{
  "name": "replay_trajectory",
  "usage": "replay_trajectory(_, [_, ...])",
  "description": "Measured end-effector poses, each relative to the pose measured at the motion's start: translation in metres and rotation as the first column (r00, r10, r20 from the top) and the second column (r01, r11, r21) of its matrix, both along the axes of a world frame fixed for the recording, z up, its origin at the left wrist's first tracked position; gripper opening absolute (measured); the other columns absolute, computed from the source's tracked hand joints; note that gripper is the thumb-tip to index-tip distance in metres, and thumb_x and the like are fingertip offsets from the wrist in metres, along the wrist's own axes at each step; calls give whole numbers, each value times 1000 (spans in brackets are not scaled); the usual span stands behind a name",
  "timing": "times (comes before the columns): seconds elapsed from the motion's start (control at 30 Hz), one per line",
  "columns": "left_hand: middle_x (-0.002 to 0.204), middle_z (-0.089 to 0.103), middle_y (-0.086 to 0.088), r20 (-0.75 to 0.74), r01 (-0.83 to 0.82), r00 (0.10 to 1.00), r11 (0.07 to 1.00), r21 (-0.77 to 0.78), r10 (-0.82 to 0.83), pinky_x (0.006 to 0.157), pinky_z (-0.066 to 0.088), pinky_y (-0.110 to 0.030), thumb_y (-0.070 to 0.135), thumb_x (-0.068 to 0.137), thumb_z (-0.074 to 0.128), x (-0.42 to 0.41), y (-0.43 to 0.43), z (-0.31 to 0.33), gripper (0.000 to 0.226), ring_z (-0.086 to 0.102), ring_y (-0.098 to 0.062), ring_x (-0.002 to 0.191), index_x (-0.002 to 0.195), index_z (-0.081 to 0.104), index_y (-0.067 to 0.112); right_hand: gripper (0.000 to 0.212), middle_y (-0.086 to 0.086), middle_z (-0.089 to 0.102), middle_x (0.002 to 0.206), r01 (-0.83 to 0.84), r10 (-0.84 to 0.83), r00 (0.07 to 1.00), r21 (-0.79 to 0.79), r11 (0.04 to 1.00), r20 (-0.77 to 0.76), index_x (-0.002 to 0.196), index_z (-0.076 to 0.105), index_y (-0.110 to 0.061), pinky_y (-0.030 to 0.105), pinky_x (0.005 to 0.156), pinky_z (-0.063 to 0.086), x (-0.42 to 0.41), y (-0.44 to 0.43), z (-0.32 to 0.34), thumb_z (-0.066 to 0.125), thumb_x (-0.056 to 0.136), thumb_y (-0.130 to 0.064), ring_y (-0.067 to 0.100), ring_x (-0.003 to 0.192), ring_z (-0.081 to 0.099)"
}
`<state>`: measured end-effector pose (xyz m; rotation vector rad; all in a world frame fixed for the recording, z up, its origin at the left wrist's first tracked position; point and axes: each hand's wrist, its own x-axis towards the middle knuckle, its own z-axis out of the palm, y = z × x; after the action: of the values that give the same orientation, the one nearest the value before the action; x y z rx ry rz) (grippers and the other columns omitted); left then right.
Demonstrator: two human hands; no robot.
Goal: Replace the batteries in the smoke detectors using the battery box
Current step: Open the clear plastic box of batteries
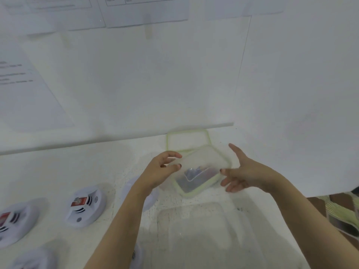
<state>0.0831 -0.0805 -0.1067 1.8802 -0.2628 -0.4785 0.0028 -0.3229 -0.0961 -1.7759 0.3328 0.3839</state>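
On the white surface, a large clear bin fills the lower centre. Smoke detectors at lower left look unopened, so the swap seems barely begun. The battery box sits mid-frame between both hands, its lid off behind it. The left hand curls at its left corner; whether it grips is unclear. The right hand is spread and holds nothing.

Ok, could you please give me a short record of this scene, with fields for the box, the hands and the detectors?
battery box: clear, green rim, open, silvery contents inside
lid: off, lying behind the box
left hand: fingers curled at the box's left corner; grip unclear
right hand: fingers spread at the box's right side
smoke detectors: on the table, left of the box
clear bin: nearest the camera
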Motion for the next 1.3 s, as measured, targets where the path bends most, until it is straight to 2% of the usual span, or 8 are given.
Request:
replay_trajectory(0.17, [83,70,-12,-56,42,998,997,60,-39,55,49,-24,17,88,68,-6,2,-2,26,59,-17,57,108,51,21,75,17,65,105,186,-195,972,74,980,131,145,20,-32,29,74,56,14,9,-8,66,87,-19,24,85,69])
replay_trajectory(0.37, [110,65,-15,-99,42,994,991,-130,-55,82,56,-36,2,85,67,-11,-1,-11,52,66,-26,94,120,44,32,58,16,67,103,35,-46,989,75,997,142,127,40,-36,32,74,52,22,18,-10,63,86,-3,26,89,66])
replay_trajectory(0.5, [96,65,-15,-199,50,974,959,-279,-109,79,52,-35,-8,84,59,-9,-5,-15,37,64,-23,84,106,62,21,26,10,63,89,11,-37,995,252,968,96,99,66,-17,31,75,49,26,14,-14,56,87,4,23,79,60])
replay_trajectory(0.67, [82,61,-11,-296,43,940,920,-390,-169,65,47,-30,-4,71,62,-3,-7,-23,35,61,-20,70,97,57,20,31,8,68,91,-17,14,1000,361,932,12,99,70,-16,38,86,48,33,7,-16,53,87,8,23,83,62])
replay_trajectory(0.87, [63,47,-2,-142,-18,990,971,-237,-16,54,37,-21,0,81,67,4,-12,-24,25,47,-12,54,90,57,21,8,1,55,80,-11,0,992,85,996,124,91,69,-23,27,61,37,35,9,-14,64,86,-20,19,69,43])
replay_trajectory(1.03, [124,60,-3,-87,79,991,960,-269,-106,91,49,-34,8,61,64,12,-12,-21,65,59,-22,110,120,57,36,65,12,45,121,-225,228,971,-49,973,69,116,48,-51,31,78,53,25,2,-9,78,62,-31,24,96,55])
replay_trajectory(1.17, [101,64,3,-72,-5,997,963,-270,-15,77,45,-24,11,77,63,18,-21,-11,49,61,-11,88,121,55,31,82,10,42,126,-205,215,974,-121,971,72,124,36,-53,31,86,50,25,-3,1,79,60,-25,22,107,53])
replay_trajectory(1.3, [80,57,0,106,-89,991,994,64,82,69,43,-22,32,96,54,26,-12,-8,24,57,-9,72,120,53,31,75,16,54,119,-187,166,978,-172,967,-127,133,29,-46,32,68,58,28,-12,15,77,77,-31,28,80,70])
